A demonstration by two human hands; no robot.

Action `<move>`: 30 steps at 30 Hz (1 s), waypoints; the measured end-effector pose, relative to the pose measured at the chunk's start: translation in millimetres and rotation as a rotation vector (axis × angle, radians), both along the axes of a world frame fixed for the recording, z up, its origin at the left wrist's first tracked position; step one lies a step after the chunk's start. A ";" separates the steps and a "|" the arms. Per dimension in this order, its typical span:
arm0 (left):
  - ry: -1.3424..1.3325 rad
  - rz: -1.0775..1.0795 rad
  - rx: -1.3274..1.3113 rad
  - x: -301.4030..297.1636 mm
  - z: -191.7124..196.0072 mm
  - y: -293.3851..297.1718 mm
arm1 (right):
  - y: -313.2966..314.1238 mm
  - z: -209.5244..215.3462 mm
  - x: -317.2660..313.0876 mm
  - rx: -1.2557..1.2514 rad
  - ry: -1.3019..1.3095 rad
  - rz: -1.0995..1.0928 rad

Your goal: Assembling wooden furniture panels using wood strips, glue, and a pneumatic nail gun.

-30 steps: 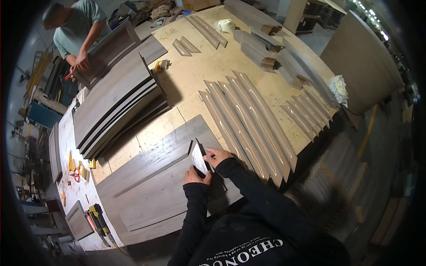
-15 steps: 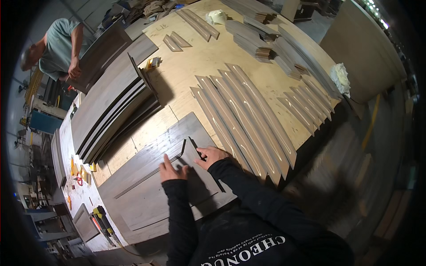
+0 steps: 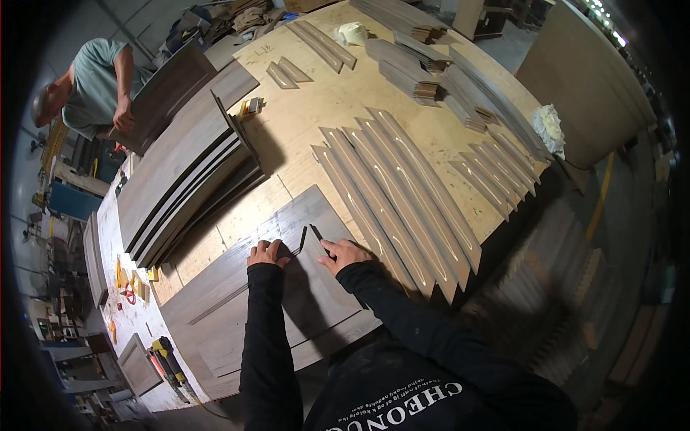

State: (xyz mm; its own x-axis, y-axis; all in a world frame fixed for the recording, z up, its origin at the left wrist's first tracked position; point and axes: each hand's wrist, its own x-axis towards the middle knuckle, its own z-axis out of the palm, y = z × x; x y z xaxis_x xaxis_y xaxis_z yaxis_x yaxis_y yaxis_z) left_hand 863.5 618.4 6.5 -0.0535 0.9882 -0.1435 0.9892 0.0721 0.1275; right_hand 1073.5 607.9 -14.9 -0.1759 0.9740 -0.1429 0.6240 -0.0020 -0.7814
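Observation:
A grey recessed-panel cabinet door (image 3: 237, 323) lies flat on the plywood table in front of me. My left hand (image 3: 267, 253) presses on its surface with fingers spread, next to a thin dark strip (image 3: 302, 240) lying on the panel. My right hand (image 3: 343, 253) rests on the door a little to the right and pinches a small dark strip (image 3: 318, 240) between its fingers. Both black sleeves reach up from the bottom edge.
Several long grey moulding strips (image 3: 402, 194) lie side by side to the right of the door. A stack of grey panels (image 3: 180, 187) sits to the left. Another person (image 3: 90, 93) bends over a panel at the far left. Tools (image 3: 167, 363) lie on a bench at lower left.
A second ago both hands held a small light rectangular piece above the door. Now the hands are apart and down on the panel, with dark strips under or between the fingers.

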 end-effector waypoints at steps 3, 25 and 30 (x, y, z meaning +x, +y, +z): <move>0.025 -0.001 -0.034 2.4 4.8 6.1 | 0.3 -1.3 -2.3 0.013 -0.023 0.001; -0.324 -0.035 -0.075 -17.8 -13.4 19.3 | 10.1 -10.7 -6.0 -0.022 0.011 0.067; -0.131 -0.041 0.190 -1.8 -11.1 -0.7 | 9.6 -16.5 -2.5 -0.008 0.077 0.070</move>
State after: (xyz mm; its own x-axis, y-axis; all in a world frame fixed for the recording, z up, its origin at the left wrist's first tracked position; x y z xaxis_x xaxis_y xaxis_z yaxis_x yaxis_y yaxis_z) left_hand 861.7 617.7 -4.5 -0.0055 0.9991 0.0419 0.9649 -0.0057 0.2627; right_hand 1071.0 617.5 -31.4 -0.2538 0.9580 -0.1336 0.5609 0.0332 -0.8272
